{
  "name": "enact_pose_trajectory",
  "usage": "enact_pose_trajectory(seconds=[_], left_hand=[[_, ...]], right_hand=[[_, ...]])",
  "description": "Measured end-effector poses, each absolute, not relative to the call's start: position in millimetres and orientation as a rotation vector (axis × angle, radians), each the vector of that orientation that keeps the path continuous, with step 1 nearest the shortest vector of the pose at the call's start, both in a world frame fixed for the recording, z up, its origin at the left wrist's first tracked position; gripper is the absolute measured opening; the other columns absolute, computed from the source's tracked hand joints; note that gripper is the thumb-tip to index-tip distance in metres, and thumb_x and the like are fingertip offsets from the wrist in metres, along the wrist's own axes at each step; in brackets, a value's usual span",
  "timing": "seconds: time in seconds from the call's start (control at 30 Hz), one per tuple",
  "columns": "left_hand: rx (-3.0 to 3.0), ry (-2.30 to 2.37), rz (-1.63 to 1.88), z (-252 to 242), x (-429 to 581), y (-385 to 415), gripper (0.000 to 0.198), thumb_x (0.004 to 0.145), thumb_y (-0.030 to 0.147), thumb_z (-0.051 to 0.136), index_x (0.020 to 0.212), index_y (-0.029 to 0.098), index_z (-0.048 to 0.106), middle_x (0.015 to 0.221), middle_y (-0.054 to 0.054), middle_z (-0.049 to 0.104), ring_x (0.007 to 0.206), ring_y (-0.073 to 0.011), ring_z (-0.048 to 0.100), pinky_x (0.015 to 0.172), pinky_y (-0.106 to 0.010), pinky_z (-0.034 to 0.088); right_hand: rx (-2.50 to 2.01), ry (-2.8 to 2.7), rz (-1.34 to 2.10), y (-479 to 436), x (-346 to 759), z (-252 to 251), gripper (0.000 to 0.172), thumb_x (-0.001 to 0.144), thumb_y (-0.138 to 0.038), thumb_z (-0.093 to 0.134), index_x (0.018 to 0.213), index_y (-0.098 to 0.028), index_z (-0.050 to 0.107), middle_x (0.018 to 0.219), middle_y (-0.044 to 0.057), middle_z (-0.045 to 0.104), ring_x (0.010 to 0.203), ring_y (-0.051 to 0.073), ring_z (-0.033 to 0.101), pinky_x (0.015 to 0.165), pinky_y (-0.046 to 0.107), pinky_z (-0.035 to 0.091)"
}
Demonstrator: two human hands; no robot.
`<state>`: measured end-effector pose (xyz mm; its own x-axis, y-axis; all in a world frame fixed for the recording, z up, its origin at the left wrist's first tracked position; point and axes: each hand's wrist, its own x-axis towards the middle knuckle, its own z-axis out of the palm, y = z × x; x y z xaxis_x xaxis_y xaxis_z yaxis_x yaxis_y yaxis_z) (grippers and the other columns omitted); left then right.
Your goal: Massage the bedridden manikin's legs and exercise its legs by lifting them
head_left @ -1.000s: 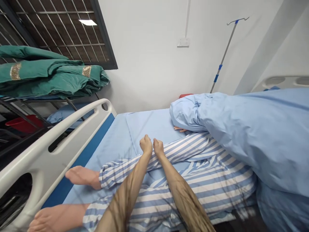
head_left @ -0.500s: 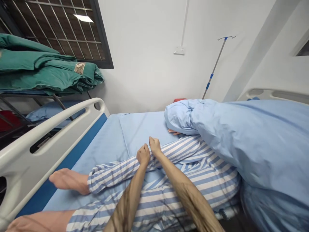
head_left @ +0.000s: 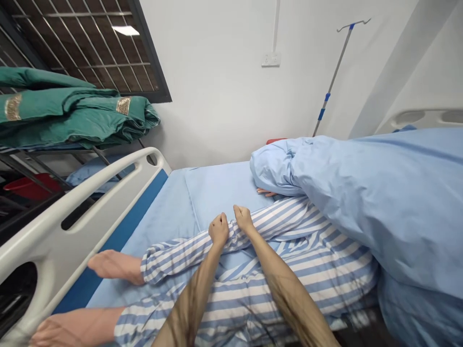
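Far side: white ward wall with a double wall socket (head_left: 271, 59) at centre and an IV pole (head_left: 334, 77) to the right. Far left: a barred window (head_left: 90, 48) above a metal rack (head_left: 54, 155) stacked with folded green quilts (head_left: 72, 120).

A hospital bed fills the scene, with a white side rail (head_left: 72, 231) along its left edge and a light blue sheet (head_left: 224, 193) on the mattress. A person lies on it, the right part of the bed heaped with a light blue quilt (head_left: 379, 207). That person's fingers (head_left: 265, 193) show just under the quilt's edge, and their bare feet (head_left: 115, 267) lie near the rail.

The striped pyjama trousers (head_left: 285, 284) lie on their legs, mid-bed, between rail and quilt. My left hand (head_left: 218, 230) is a tight fist on the cloth; my right hand (head_left: 243, 218), just beside it and not touching, is closed on the same trouser leg.
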<state>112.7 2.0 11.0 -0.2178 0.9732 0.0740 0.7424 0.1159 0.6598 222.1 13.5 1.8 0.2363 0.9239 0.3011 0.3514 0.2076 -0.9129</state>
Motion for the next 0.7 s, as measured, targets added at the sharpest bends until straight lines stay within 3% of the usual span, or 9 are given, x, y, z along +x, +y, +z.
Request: enact_pose_trajectory(seconds=[0.23, 0.37, 0.5, 0.7], left_hand=[[1.613, 1.669, 1.049, 44.2, 120.9, 21.6, 0.039, 0.087, 0.033, 0.039, 0.052, 0.021, 0.05, 0.055, -0.003, 0.056, 0.065, -0.0176, 0.055, 0.065, -0.028, 0.036], [1.526, 1.565, 1.24, 63.9, 144.9, 31.0, 0.038, 0.087, 0.035, 0.039, 0.053, 0.021, 0.047, 0.052, 0.0, 0.05, 0.06, -0.0145, 0.05, 0.062, -0.027, 0.036], [1.602, 1.686, 1.144, 44.0, 166.4, 22.1, 0.038, 0.093, 0.03, 0.037, 0.057, 0.02, 0.046, 0.058, -0.002, 0.055, 0.063, -0.0142, 0.051, 0.063, -0.026, 0.035], [1.923, 2.011, 0.72, 9.7, 173.3, 9.5, 0.03, 0.1, 0.021, 0.039, 0.079, 0.019, 0.06, 0.084, -0.007, 0.07, 0.077, -0.0164, 0.062, 0.067, -0.027, 0.032]], right_hand=[[-1.261, -1.161, 0.738, 18.0, 224.1, 7.1, 0.046, 0.09, -0.047, 0.038, 0.05, -0.024, 0.036, 0.048, -0.003, 0.037, 0.052, 0.013, 0.038, 0.057, 0.03, 0.031], [-1.209, -1.012, 0.835, 19.1, 225.7, 8.2, 0.045, 0.088, -0.048, 0.04, 0.049, -0.024, 0.036, 0.045, -0.004, 0.035, 0.049, 0.013, 0.036, 0.055, 0.029, 0.032], [-1.206, -0.918, 0.821, 19.3, 226.9, 6.3, 0.044, 0.085, -0.05, 0.045, 0.051, -0.024, 0.038, 0.046, -0.005, 0.037, 0.051, 0.012, 0.034, 0.053, 0.028, 0.03], [-1.255, -0.879, 0.72, 21.0, 228.4, 2.2, 0.048, 0.087, -0.056, 0.046, 0.052, -0.024, 0.036, 0.05, -0.006, 0.035, 0.054, 0.011, 0.033, 0.053, 0.027, 0.029]])
